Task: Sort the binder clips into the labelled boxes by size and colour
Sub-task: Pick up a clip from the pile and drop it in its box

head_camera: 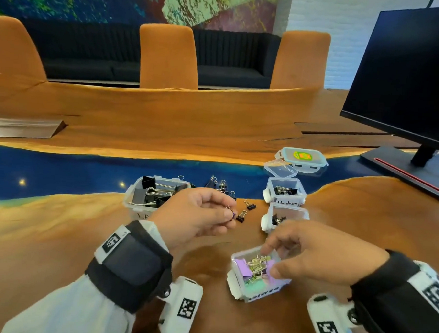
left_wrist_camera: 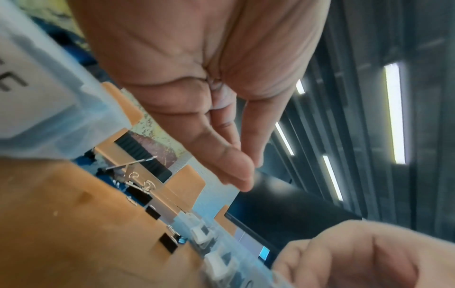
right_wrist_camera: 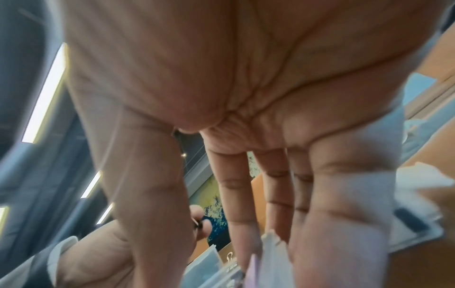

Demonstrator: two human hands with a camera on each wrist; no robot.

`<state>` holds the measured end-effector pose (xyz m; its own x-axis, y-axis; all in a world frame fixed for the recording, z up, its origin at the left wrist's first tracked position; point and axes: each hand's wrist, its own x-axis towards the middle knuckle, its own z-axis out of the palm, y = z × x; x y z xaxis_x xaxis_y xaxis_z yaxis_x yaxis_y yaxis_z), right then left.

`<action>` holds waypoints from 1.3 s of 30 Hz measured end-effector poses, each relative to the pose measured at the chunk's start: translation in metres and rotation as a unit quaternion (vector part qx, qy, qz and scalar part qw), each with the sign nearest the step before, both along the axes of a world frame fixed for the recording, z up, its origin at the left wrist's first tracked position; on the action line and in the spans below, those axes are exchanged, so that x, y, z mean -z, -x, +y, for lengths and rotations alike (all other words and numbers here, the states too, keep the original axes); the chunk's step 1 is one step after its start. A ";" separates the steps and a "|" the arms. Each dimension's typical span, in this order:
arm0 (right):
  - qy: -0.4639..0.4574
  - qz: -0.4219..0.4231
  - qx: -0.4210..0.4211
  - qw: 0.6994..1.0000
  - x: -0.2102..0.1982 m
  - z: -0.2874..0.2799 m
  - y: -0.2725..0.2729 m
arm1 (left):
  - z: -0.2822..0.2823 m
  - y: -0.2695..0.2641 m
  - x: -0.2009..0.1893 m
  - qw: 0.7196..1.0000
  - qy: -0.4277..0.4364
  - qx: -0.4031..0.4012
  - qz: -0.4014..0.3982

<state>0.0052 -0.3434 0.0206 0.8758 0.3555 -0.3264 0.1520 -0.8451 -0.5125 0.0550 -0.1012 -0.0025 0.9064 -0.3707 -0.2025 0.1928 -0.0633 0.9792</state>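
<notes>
My left hand (head_camera: pixel 230 214) hovers above the table and pinches a small purple binder clip (head_camera: pixel 232 214) between thumb and fingertips. The right hand (head_camera: pixel 270 260) reaches down with straight fingers (right_wrist_camera: pixel 236 214) into the coloured-clips box (head_camera: pixel 235 281), which holds lilac and green clips; I see nothing gripped in it. A large box (head_camera: pixel 130 200) holds big black clips. Further right stand the "Medium" box (head_camera: pixel 286 202) and a small box (head_camera: pixel 266 221) with black clips. Loose black clips (head_camera: pixel 249 205) lie between the boxes, and more (head_camera: pixel 220 185) lie behind.
Two box lids (head_camera: pixel 280 168) (head_camera: pixel 304 158) lie behind the medium box. A black monitor (head_camera: pixel 409 74) on its base stands at the right. Orange chairs (head_camera: pixel 168 56) line the table's far side. The wooden tabletop (head_camera: pixel 57 234) has a blue resin strip.
</notes>
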 end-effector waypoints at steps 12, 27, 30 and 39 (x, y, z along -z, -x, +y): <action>-0.390 -0.034 -0.005 0.920 0.013 0.039 -0.049 | 0.012 -0.002 0.022 0.947 0.274 0.029 0.164; -0.361 -0.124 0.009 0.924 0.025 0.050 -0.041 | 0.014 -0.006 0.025 0.960 0.237 0.031 0.145; -0.358 -0.134 0.014 0.924 0.023 0.051 -0.038 | 0.013 -0.005 0.025 0.963 0.230 0.025 0.139; -0.370 -0.184 0.021 0.910 0.028 0.054 -0.036 | 0.012 -0.004 0.021 0.946 0.275 -0.033 0.168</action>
<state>0.0415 -0.2892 -0.0073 0.8954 0.3225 0.3068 0.4037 -0.2979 -0.8650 0.0589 -0.0893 -0.0237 0.8503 -0.4484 -0.2754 0.4841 0.4614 0.7435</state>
